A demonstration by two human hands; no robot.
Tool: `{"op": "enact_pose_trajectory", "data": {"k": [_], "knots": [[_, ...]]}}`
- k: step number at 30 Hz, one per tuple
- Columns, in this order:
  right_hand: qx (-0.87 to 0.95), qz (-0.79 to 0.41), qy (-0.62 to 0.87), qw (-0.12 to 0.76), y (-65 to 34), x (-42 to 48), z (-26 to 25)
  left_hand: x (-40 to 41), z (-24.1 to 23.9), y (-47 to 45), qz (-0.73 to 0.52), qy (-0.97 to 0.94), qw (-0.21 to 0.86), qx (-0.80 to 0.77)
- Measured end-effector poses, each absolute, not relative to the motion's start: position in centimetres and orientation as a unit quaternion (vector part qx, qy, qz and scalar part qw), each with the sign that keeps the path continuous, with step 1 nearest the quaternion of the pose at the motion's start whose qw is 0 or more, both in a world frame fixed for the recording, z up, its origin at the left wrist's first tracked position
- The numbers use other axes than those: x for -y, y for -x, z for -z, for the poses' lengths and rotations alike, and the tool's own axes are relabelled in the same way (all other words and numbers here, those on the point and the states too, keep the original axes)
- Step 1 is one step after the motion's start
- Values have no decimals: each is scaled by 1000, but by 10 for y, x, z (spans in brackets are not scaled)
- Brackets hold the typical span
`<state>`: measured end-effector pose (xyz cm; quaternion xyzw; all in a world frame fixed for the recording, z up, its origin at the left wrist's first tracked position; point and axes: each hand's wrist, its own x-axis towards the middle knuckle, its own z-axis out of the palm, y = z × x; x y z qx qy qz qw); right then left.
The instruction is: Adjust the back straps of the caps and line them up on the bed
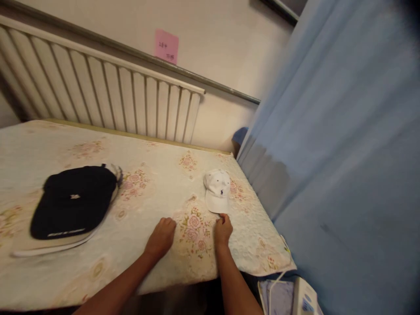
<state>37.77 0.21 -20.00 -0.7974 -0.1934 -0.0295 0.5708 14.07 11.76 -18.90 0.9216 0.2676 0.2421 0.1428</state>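
Note:
A white cap (217,189) lies on the floral quilted tablecloth (154,205) near the table's right edge, brim toward me. My right hand (223,229) is closed at the tip of the brim, touching it. My left hand (162,237) rests knuckles up on the cloth, fingers curled under, a little left of the cap and apart from it. At the left lies a stack of caps with a black cap (74,201) on top of a beige one (42,248).
A white radiator (98,92) runs along the wall behind the table, with a pink note (166,46) above it. A blue curtain (344,153) hangs close on the right. A white box and papers (295,297) lie below the table's right corner.

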Motion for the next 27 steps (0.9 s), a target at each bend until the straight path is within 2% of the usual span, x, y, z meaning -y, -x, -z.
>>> {"op": "enact_pose_trajectory", "data": {"k": [2, 9, 18, 24, 27], "knots": [[195, 26, 804, 561, -376, 1, 200, -115, 189, -140, -256, -908, 186, -274], [227, 1, 819, 528, -349, 22, 201, -102, 190, -121, -270, -894, 233, -272], [299, 3, 815, 496, -301, 44, 206, -109, 176, -40, -295, -841, 302, -337], [313, 9, 819, 480, -296, 45, 207, -152, 126, 36, -377, -760, 243, -471], [322, 13, 823, 467, -295, 44, 208, -183, 104, 69, -418, -703, 166, -551]]}}
